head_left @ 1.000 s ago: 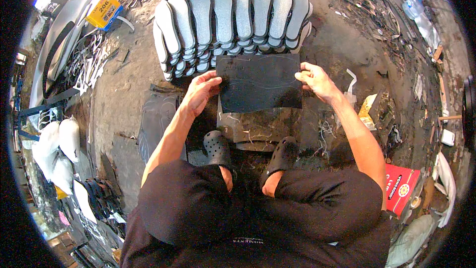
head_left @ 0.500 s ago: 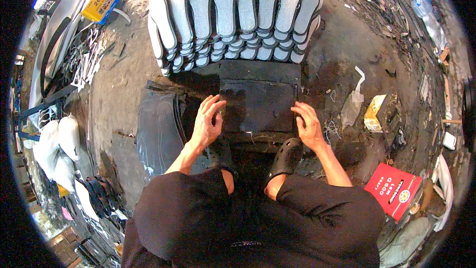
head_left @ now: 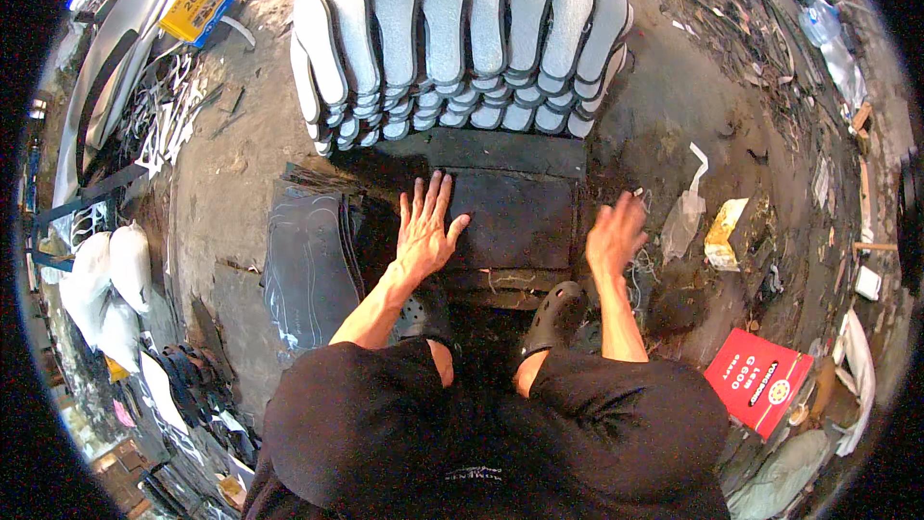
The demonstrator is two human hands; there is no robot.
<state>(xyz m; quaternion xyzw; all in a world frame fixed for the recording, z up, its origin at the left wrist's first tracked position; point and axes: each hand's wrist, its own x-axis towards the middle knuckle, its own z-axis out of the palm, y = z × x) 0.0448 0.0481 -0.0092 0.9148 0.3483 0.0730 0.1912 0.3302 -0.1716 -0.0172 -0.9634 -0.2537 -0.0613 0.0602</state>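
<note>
A flat black board (head_left: 520, 221) lies on the ground in front of my feet. My left hand (head_left: 425, 231) is spread over its left edge, fingers stretched out and holding nothing. My right hand (head_left: 614, 236) is beyond the board's right edge, its fingers smeared by motion; a small pale spot shows at the fingertips, too blurred to name. Beyond the board stand rows of stacked shoe insoles (head_left: 443, 29), whitish on top with dark edges. Left of my left hand lies a pile of dark sheets (head_left: 306, 265) with pale sole-shaped outlines on the top one.
A red box (head_left: 760, 380) lies at right, near a folded yellowish sheet (head_left: 724, 236) and a clear plastic bag (head_left: 681, 226). White sacks (head_left: 115, 279) and cut strips (head_left: 173, 125) lie at left. Yellow-blue boxes (head_left: 197, 8) stand at far left and far right.
My left hand has flattened and spread at the board's left edge. My right hand has swung outward to the right, away from the board. The view has shifted slightly.
</note>
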